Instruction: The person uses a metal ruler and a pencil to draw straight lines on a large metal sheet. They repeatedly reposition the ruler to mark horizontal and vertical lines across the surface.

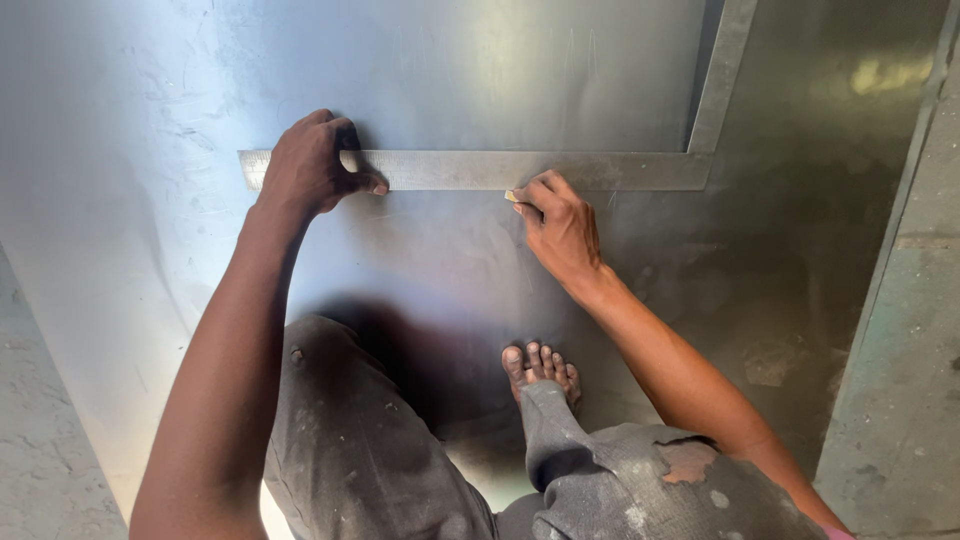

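The left hand pressed flat on a long metal square ruler, fingers spread over its left end. The ruler lay across a big shiny metal sheet on the floor. The right hand pinched a small pale marker, its tip touching the ruler's lower edge. A bare foot stood on the sheet.

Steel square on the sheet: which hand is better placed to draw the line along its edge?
Probably the right hand: it pinches a small pale marker with the tip at the steel square's lower edge. The left hand lies flat on the blade, pinning it to the metal sheet.
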